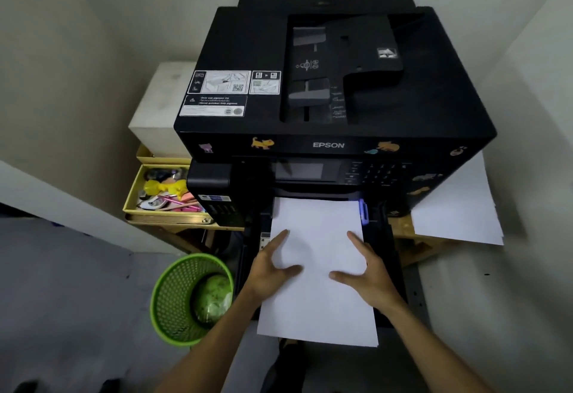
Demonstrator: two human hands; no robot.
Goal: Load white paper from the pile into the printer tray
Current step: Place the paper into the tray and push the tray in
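Observation:
A black Epson printer (328,61) stands on a wooden stand against the wall. Its black paper tray (379,231) is pulled out at the front. A stack of white paper (319,306) lies in the tray, its far end under the printer, its near end overhanging the tray's front. My left hand (268,264) rests flat on the stack's left part, fingers spread. Flat on the right part lies my right hand (367,268), fingers apart. The pile of white paper (459,209) lies on the stand to the right of the printer.
A green mesh waste bin (189,299) with a crumpled bag inside stands on the floor at the left. A yellow tray of stationery (161,191) and a white box (161,110) sit left of the printer. Walls close in on both sides.

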